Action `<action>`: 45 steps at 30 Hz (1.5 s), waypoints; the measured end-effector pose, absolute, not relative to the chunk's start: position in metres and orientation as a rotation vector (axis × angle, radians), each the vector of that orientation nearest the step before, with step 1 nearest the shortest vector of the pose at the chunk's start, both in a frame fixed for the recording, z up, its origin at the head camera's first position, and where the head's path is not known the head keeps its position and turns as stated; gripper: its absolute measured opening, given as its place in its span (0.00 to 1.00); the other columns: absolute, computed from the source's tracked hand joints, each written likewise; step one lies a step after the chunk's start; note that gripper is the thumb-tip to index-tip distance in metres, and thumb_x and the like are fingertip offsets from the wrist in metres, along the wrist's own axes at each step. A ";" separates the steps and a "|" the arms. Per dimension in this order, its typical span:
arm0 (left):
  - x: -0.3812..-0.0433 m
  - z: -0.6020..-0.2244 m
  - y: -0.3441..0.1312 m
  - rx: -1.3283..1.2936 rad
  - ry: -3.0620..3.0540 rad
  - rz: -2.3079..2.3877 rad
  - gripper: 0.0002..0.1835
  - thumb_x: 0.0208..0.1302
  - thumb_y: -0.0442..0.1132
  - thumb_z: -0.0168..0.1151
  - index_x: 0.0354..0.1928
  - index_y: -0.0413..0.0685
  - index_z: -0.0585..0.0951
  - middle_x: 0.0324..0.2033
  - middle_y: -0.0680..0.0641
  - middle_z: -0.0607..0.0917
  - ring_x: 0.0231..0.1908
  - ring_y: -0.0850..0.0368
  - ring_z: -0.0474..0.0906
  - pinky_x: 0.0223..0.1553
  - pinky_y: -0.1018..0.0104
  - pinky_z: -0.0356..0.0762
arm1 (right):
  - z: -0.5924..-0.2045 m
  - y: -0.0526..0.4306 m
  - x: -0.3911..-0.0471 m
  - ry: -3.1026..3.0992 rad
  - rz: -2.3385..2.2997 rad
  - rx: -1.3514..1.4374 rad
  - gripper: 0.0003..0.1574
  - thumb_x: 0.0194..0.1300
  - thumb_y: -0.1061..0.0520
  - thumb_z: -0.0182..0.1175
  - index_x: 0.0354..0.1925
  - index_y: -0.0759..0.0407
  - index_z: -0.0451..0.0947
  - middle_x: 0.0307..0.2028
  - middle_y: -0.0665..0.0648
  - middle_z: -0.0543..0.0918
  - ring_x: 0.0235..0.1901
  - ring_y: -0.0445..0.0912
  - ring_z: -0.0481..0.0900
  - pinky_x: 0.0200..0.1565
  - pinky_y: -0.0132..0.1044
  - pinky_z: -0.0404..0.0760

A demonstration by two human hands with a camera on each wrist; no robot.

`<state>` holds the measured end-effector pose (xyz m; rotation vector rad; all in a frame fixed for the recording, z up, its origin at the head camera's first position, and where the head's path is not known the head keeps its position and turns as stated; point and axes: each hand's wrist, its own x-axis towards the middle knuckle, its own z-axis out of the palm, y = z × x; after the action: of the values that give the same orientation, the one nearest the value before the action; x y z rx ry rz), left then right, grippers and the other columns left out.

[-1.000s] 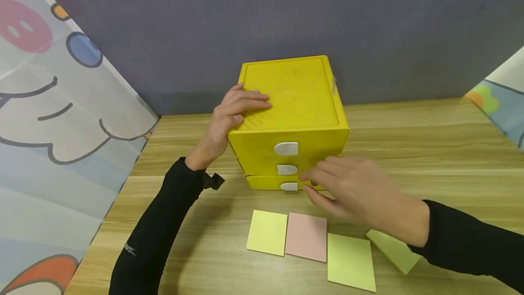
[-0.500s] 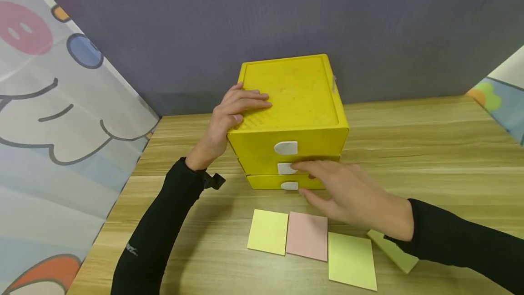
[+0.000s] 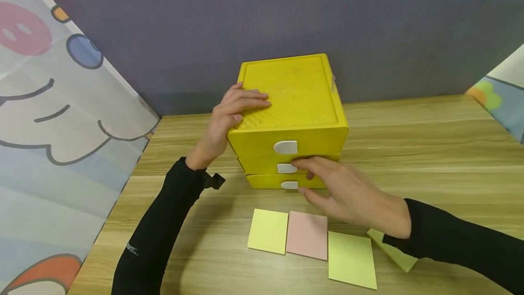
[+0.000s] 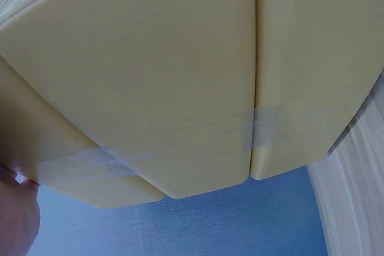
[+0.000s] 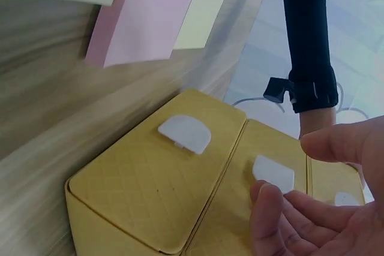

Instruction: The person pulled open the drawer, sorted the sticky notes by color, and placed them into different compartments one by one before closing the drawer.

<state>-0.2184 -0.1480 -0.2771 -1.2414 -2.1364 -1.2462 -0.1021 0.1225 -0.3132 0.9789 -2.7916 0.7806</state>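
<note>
The yellow box (image 3: 290, 92) is standing upright on the table (image 3: 409, 140), its three white handles facing me. My right hand (image 3: 348, 190) is reaching to the middle handle (image 3: 283, 168), the index tip overlapping its right end; whether it is touching, I cannot tell. My thumb and index are standing apart, pinching nothing, the thumb hanging near the bottom handle (image 3: 289, 185). The top handle (image 3: 285, 147) is sitting above. My left hand (image 3: 229, 113) is resting over the box's top left edge, fingers stretched out and slightly spread. Clear tape (image 4: 264, 130) is running across the box's side. In front, a small yellow pad (image 3: 268, 231), a pink pad (image 3: 307, 235) and a larger yellow pad (image 3: 352, 260) are lying side by side; a green pad (image 3: 395, 251) is lying slanted, partly hidden by my right sleeve (image 3: 462, 236). Behind the box, a grey wall (image 3: 286, 12) is rising; at left, a cartoon sheet (image 3: 61, 185) is hanging.
</note>
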 end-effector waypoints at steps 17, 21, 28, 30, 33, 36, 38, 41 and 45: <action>-0.219 -0.275 -0.151 -1.262 -2.130 -1.236 0.32 0.67 0.36 0.30 0.54 0.36 0.85 0.56 0.35 0.85 0.65 0.44 0.75 0.82 0.52 0.48 | -0.310 0.123 -0.057 -2.812 0.780 1.110 0.29 0.71 0.43 0.59 0.67 0.46 0.73 0.52 0.42 0.85 0.28 0.22 0.74 0.31 0.25 0.77; -0.219 -0.275 -0.151 -1.264 -2.128 -1.241 0.31 0.66 0.36 0.30 0.54 0.36 0.85 0.56 0.35 0.85 0.65 0.44 0.74 0.82 0.52 0.47 | -0.312 0.123 -0.044 -2.757 0.696 1.133 0.30 0.69 0.41 0.61 0.67 0.43 0.73 0.52 0.38 0.84 0.35 0.24 0.77 0.33 0.26 0.79; -0.219 -0.274 -0.151 -1.271 -2.108 -1.249 0.31 0.67 0.36 0.31 0.53 0.34 0.85 0.54 0.34 0.86 0.66 0.44 0.74 0.83 0.51 0.47 | -0.315 0.124 -0.033 -2.543 0.480 1.169 0.34 0.66 0.39 0.63 0.67 0.46 0.73 0.57 0.37 0.82 0.53 0.34 0.83 0.44 0.36 0.88; -0.219 -0.274 -0.151 -1.272 -2.108 -1.251 0.31 0.67 0.36 0.31 0.53 0.34 0.85 0.55 0.34 0.86 0.66 0.44 0.74 0.83 0.51 0.46 | -0.316 0.126 -0.032 -2.504 0.477 1.192 0.31 0.69 0.39 0.61 0.66 0.45 0.73 0.57 0.37 0.82 0.53 0.34 0.83 0.45 0.36 0.87; -0.219 -0.274 -0.150 -1.269 -2.114 -1.250 0.31 0.66 0.36 0.31 0.53 0.35 0.85 0.55 0.34 0.86 0.66 0.44 0.74 0.83 0.52 0.46 | -0.321 0.130 -0.031 -2.423 0.504 1.257 0.23 0.73 0.41 0.55 0.62 0.44 0.76 0.55 0.37 0.82 0.50 0.34 0.84 0.44 0.31 0.86; -0.220 -0.274 -0.149 -1.267 -2.116 -1.243 0.32 0.64 0.35 0.31 0.53 0.36 0.86 0.56 0.35 0.86 0.65 0.44 0.74 0.83 0.52 0.46 | -0.336 0.132 -0.029 -2.376 0.499 1.332 0.17 0.73 0.43 0.56 0.55 0.44 0.79 0.49 0.38 0.84 0.43 0.34 0.84 0.41 0.28 0.84; -0.221 -0.275 -0.149 -1.266 -2.114 -1.236 0.32 0.64 0.35 0.31 0.53 0.36 0.86 0.56 0.36 0.86 0.65 0.44 0.75 0.83 0.52 0.47 | -0.348 0.133 -0.027 -2.401 0.441 1.364 0.17 0.70 0.42 0.59 0.52 0.47 0.80 0.47 0.41 0.84 0.42 0.37 0.84 0.41 0.30 0.84; -0.222 -0.275 -0.149 -1.270 -2.106 -1.232 0.31 0.64 0.36 0.31 0.53 0.36 0.86 0.55 0.36 0.86 0.65 0.43 0.75 0.83 0.51 0.47 | -0.364 0.136 -0.024 -2.556 0.294 1.354 0.31 0.63 0.39 0.66 0.59 0.50 0.78 0.55 0.48 0.84 0.51 0.43 0.83 0.49 0.39 0.86; -0.222 -0.277 -0.150 -1.273 -2.101 -1.235 0.31 0.66 0.37 0.31 0.53 0.36 0.86 0.55 0.35 0.86 0.65 0.43 0.74 0.83 0.51 0.47 | -0.376 0.134 -0.026 -2.695 0.182 1.268 0.42 0.61 0.36 0.66 0.68 0.51 0.71 0.66 0.50 0.77 0.61 0.47 0.79 0.56 0.48 0.83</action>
<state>-0.2222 -0.1496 -0.2770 -1.2728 -2.1014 -1.2350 -0.0258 0.1336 -0.3762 1.2677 -2.6952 0.1819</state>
